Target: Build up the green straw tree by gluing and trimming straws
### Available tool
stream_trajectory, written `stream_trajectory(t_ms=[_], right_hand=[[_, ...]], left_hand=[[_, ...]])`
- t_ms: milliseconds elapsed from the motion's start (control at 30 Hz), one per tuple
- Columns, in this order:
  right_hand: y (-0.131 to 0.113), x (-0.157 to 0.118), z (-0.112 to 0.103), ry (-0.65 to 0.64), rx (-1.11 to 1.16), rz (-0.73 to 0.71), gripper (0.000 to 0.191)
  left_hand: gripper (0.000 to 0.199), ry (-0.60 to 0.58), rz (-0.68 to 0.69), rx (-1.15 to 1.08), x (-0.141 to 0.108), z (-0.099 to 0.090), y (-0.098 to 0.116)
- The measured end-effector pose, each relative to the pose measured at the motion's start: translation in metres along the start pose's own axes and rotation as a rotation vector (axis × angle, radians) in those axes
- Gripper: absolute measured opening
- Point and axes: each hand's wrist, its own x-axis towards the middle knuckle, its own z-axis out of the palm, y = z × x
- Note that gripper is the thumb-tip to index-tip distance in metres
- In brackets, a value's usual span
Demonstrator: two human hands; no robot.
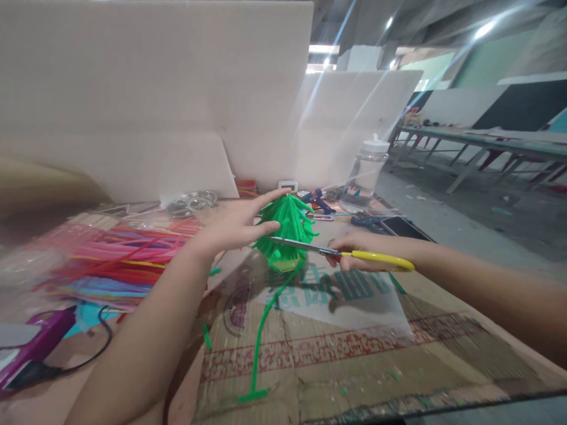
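Note:
A green cone-shaped tree of fuzzy stems (pixel 287 227) stands at the centre over a cardboard sheet (pixel 248 366). My left hand (pixel 241 221) is closed on its left side, the thumb on the front and the fingers toward the top. My right hand (pixel 343 251) grips scissors with yellow handles (pixel 376 258) by the metal part, just right of the tree. The blades point left across the tree's front, near my left thumb. From the tree's base a long green stem (pixel 260 330) trails toward me and ends in a short crosspiece.
Bundles of coloured fuzzy stems (pixel 133 254) lie at left, with a purple power strip (pixel 44 342) nearer. Behind are a glue gun (pixel 322 202), a water bottle (pixel 365 174) and white boards (pixel 155 88). A phone (pixel 405 228) lies at right.

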Motion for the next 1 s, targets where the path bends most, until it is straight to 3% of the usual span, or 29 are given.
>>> stream_trajectory(t_ms=[200, 400, 500, 700, 800, 1000], right_hand=[[-0.014, 0.001, 0.001, -0.142, 0.082, -0.026, 0.042], [-0.018, -0.012, 0.013, -0.154, 0.118, 0.143, 0.036], [-0.008, -0.024, 0.013, -0.11, 0.215, 0.14, 0.041], [-0.003, -0.039, -0.005, -0.024, -0.032, 0.062, 0.057], [-0.019, -0.038, -0.02, -0.082, -0.097, 0.046, 0.055], [-0.05, -0.034, -0.043, -0.179, -0.17, 0.158, 0.062]], left_hand=[[0.07, 0.041, 0.009, -0.049, 0.0, 0.002, -0.004], [0.067, 0.053, -0.016, -0.096, 0.001, 0.003, 0.0], [0.065, 0.067, 0.007, -0.124, 0.003, 0.005, -0.001], [0.063, 0.089, 0.0, -0.14, 0.004, 0.007, -0.003], [0.061, 0.093, -0.008, -0.11, 0.004, 0.005, 0.001], [0.061, 0.097, 0.008, -0.061, 0.003, 0.005, 0.007]])
